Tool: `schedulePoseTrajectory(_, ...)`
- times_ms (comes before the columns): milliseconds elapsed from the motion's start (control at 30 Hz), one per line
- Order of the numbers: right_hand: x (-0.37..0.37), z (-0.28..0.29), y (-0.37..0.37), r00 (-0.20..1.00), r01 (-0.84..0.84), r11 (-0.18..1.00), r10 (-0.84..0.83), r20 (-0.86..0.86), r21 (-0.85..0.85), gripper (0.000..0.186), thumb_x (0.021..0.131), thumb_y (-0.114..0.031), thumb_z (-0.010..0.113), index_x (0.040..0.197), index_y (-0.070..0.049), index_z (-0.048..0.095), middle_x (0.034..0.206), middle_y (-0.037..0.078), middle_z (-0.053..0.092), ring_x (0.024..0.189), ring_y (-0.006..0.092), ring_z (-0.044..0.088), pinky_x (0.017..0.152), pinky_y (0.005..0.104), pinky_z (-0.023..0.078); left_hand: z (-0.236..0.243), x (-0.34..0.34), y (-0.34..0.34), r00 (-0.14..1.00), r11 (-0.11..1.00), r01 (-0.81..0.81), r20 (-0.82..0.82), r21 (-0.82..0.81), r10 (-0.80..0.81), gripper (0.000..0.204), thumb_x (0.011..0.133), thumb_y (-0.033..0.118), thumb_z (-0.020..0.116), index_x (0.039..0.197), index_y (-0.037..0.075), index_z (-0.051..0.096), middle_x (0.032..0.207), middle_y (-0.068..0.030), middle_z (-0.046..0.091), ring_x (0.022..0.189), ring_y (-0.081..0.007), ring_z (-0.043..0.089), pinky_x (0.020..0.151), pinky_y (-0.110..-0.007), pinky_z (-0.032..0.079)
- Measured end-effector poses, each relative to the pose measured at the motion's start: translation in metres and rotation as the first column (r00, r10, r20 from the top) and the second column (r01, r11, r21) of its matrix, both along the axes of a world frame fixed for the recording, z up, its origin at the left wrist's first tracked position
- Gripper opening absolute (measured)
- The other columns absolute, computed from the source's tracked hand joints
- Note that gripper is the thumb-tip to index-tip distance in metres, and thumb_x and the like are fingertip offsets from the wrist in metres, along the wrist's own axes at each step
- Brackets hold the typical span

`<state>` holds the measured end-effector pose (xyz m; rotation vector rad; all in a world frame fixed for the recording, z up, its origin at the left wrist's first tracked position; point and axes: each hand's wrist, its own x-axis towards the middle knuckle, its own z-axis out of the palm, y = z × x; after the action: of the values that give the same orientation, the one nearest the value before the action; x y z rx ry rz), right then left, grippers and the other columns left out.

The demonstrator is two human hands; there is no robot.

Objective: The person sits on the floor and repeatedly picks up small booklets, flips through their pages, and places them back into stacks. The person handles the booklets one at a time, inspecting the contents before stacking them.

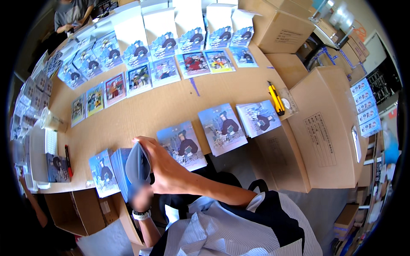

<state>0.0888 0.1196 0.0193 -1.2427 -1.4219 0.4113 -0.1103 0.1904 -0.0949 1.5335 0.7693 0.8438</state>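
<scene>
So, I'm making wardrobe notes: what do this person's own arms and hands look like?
Neither the left hand nor the right hand shows a glove, though the left is blurred. A dark and white band circles the left wrist. The right sleeve, pale with fine stripes beside a dark panel, leaves the forearm bare.

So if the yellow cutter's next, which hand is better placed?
Probably the right hand: it's nearer the yellow cutter, off to the right. The left hand is farther away; both are at the grey sleeve.
</scene>
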Motion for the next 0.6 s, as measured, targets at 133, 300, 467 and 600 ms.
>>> schedulePoseTrajectory(133,0.046,0.043,-0.02,0.989,0.144,0.987,-0.146,0.026,0.077,0.131,0.061,-0.031,0.095,0.156,0.002,0.011,0.15,0.03,0.03,0.14,0.0454,0.033,0.116,0.0543,0.03,-0.004,0.002,-0.01,0.942,0.986,-0.121,0.301,-0.117,0.151,0.066,0.085,0.026,0.063,0.142,-0.003,0.046,0.141,-0.0178,0.053,0.131,-0.0325,0.053,0.11,-0.049,0.044)
schedulePoseTrajectory(300,0.21,0.064,-0.038,0.75,0.646,0.763,-0.625,0.219,-0.034,0.119,0.068,-0.049,0.089,0.154,0.002,0.025,0.144,0.025,0.036,0.137,0.0395,0.037,0.114,0.0498,0.033,0.035,0.023,-0.018,0.849,0.993,-0.003,0.525,-0.114,0.063,0.078,0.085,0.031,0.07,0.148,0.0,0.035,0.141,-0.0198,0.051,0.124,-0.0418,0.057,0.106,-0.052,0.047)
schedulePoseTrajectory(467,0.341,0.019,-0.034,0.386,0.917,0.365,-0.709,0.59,-0.161,0.118,0.066,-0.059,0.086,0.149,0.006,0.032,0.137,0.031,0.046,0.128,0.0478,0.048,0.105,0.0564,0.044,0.041,0.045,-0.03,0.891,0.996,0.059,0.453,-0.071,-0.021,0.07,0.087,0.03,0.071,0.144,0.001,0.041,0.138,-0.017,0.055,0.122,-0.0342,0.058,0.102,-0.047,0.047)
schedulePoseTrajectory(600,0.391,-0.032,-0.04,0.345,0.938,0.268,-0.651,0.676,-0.221,0.12,0.065,-0.062,0.086,0.146,0.01,0.035,0.138,0.031,0.048,0.127,0.0468,0.051,0.099,0.0579,0.048,0.052,0.056,-0.041,0.958,0.998,0.056,0.282,-0.041,-0.042,0.048,0.091,0.02,0.064,0.132,-0.001,0.054,0.13,-0.0138,0.062,0.114,-0.0269,0.061,0.097,-0.04,0.048)
